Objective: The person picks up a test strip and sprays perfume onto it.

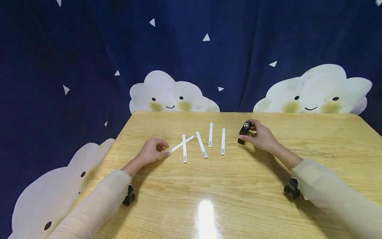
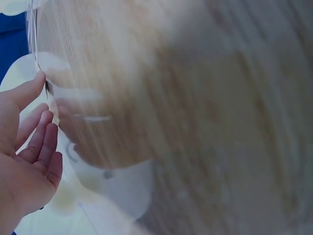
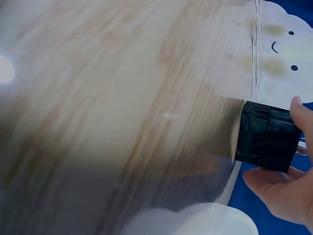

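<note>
Left hand (image 1: 153,152) part-open, fingers loosely bent, thumb tip at the end of a printed white strip (image 1: 177,147) (crossed with a second strip (image 1: 184,152)). Right hand (image 1: 262,136) grips a silver-necked black square bottle (image 1: 243,133) — wooden table (image 1: 167,189), right of the strips.

the left grip (image 2: 29,169), a bare hand, reaches in from the left edge, thumb (image 2: 30,90) raised above the loosely bent fingers (image 2: 49,142). thumb and forefinger (image 2: 33,123) stand apart; a thin dark sliver (image 2: 47,89) between their tips is too small to name. a glossy wood-grained surface (image 2: 205,117) fills most of the view, blurred, with brown streaks. left of it, a white cloud (image 2: 23,71) meets blue fabric (image 2: 13,44). lower down show a curved smile (image 2: 72,152) and a dark dot (image 2: 108,174), printed or mirrored, i cannot tell.
</note>
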Motion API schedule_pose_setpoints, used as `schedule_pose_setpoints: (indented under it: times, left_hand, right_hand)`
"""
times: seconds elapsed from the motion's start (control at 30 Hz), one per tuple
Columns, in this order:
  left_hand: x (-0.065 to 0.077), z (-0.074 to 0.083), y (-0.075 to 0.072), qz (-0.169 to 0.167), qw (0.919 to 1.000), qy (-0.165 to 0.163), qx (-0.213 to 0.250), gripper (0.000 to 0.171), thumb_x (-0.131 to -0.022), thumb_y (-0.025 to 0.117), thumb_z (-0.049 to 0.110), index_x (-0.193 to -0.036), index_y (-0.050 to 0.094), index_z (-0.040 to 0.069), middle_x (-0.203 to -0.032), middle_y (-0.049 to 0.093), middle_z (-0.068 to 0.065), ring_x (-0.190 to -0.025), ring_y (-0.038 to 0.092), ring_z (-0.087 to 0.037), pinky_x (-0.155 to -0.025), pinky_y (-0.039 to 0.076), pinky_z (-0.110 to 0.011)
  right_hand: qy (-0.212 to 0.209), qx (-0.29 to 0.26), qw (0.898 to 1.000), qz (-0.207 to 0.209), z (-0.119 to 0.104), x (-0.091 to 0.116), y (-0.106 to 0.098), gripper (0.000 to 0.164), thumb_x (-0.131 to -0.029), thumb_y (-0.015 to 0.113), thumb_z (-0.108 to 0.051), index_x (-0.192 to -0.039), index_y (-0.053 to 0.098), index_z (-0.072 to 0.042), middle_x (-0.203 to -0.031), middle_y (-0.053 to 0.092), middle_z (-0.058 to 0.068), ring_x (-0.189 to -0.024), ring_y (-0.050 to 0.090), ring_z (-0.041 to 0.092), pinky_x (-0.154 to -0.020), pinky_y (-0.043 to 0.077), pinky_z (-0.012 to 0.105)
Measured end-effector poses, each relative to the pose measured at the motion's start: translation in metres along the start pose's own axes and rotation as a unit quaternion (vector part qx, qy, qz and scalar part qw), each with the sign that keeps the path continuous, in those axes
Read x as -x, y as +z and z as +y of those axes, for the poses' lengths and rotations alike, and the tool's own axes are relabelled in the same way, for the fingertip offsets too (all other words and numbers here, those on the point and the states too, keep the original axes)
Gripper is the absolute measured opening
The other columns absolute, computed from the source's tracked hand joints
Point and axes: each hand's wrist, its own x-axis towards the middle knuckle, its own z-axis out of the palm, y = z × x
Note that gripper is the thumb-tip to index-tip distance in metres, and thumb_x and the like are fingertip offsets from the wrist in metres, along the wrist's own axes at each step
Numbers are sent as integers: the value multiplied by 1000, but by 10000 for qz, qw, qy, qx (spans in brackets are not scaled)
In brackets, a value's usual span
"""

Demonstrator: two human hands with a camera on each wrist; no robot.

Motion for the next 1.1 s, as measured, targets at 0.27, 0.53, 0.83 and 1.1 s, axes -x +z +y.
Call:
schedule_pose_setpoints:
  times: [0.27,0.53,0.83,1.1]
  left_hand:
    - [1,3,4,34,9993,-167,336,18,-80,77,14,-92,70,2,-76,64,-6,-63,53,-11,-52,43,-18]
    - [3,5,3,136,9979,-416,475,19,-80,77,11,-93,69,-1,-74,63,-8,-58,53,-10,-50,44,-20]
    - [3,8,4,178,9959,-672,578,15,-81,76,12,-88,69,1,-74,64,-6,-62,52,-10,-53,42,-19]
    - [4,8,6,303,9934,-813,745,12,-82,74,12,-84,70,1,-69,61,-2,-59,50,-8,-52,41,-18]
  right_hand:
    - [161,-277,9995,-31,3,-1,2,82,-89,68,-32,-147,24,7,-135,47,35,-124,50,47,-98,51,51]
    - [166,-238,9996,-23,3,-4,2,81,-89,68,-34,-146,27,7,-133,49,34,-122,52,46,-97,52,51]
    - [196,-59,9998,85,-1,0,-1,76,-89,68,-33,-140,31,9,-124,55,34,-113,57,44,-93,53,51]
    - [299,-218,9991,206,-2,8,-3,74,-88,68,-36,-136,35,9,-119,57,29,-106,59,38,-85,50,39]
